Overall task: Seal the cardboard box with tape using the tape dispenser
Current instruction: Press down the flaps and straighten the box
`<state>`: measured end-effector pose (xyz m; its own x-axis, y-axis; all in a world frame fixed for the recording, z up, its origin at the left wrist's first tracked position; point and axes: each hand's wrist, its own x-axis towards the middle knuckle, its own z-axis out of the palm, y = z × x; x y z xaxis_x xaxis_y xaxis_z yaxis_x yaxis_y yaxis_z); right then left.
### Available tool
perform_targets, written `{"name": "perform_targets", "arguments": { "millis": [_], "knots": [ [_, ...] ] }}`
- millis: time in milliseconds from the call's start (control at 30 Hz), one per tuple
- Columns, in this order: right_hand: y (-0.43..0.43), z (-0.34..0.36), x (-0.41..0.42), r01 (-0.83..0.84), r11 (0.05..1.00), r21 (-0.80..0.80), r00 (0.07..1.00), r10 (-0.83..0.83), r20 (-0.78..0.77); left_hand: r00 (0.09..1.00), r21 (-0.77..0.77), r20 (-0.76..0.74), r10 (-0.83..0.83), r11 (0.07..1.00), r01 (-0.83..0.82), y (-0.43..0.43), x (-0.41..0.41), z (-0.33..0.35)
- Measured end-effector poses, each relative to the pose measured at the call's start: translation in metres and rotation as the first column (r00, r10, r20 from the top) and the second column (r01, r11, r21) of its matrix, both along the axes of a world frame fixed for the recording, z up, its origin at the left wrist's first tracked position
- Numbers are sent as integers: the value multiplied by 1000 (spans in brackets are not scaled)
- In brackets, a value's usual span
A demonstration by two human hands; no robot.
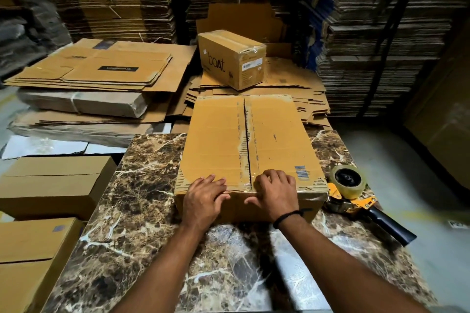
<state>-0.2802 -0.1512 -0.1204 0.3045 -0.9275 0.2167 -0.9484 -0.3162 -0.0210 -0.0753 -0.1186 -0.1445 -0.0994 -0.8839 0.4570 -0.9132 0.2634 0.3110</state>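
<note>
Neither hand holds a tool. Our left hand (206,202) lies flat with its fingers fairly straight, pressing the left top flap at the near edge, thumb over the front face. Our right hand (276,194) rests on the right flap just beside the centre line. Its fingers are curled and its knuckles raised, and it holds nothing that we can see.

Both hands bear on the cardboard box (216,134), which sits on the marble table (142,198) with its long axis running straight away from us. The seam (246,134) between the 2 flaps follows that same axis, from between our hands to the far edge. It shows as a dark open line with torn remnants along it, so we judge that no fresh tape is on yet.

The tape dispenser (353,192) lies on the table to the right of the box, close to its near right corner and well clear of the left hand. Its roll (348,181) faces up, and its black handle (389,223) points away to the right and toward us.

The right hand is plainly the nearer 1, and a short reach sideways would meet the handle. The left hand would likely stay on the flaps while tape is drawn along the seam, near end to far end.
</note>
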Motion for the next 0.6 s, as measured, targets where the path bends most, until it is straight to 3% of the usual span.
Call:
{"name": "perform_targets", "arguments": {
  "millis": [67, 200, 300, 367, 500, 600],
  "knots": [
    [-1, 3, -5, -25, 999, 44, 999, 24, 42, 999, -4, 46, 9, 1000, -8, 1, -1, 4],
    [9, -4, -21, -147, 974, -171, 980, 167, 105, 987, 31, 159, -30, 999, 25, -9, -21, 19],
    [10, -29, -40, -435, 866, -246, 900, 421, -110, 970, 153, 200, -140, 982, 110, -20, -34, 16],
    [2, -42, -53, -543, 806, -236, 837, 497, -228, 969, 126, 194, -150, 984, 127, -21, -34, 10],
    [-7, -54, -56, -544, 811, -215, 819, 457, -346, 969, 37, 208, -136, 991, 131, -19, -34, 6],
    [-1, -58, -50, -504, 839, -205, 840, 421, -341, 972, 21, 195, -132, 991, 130, -18, -36, 8]
  ]
}}
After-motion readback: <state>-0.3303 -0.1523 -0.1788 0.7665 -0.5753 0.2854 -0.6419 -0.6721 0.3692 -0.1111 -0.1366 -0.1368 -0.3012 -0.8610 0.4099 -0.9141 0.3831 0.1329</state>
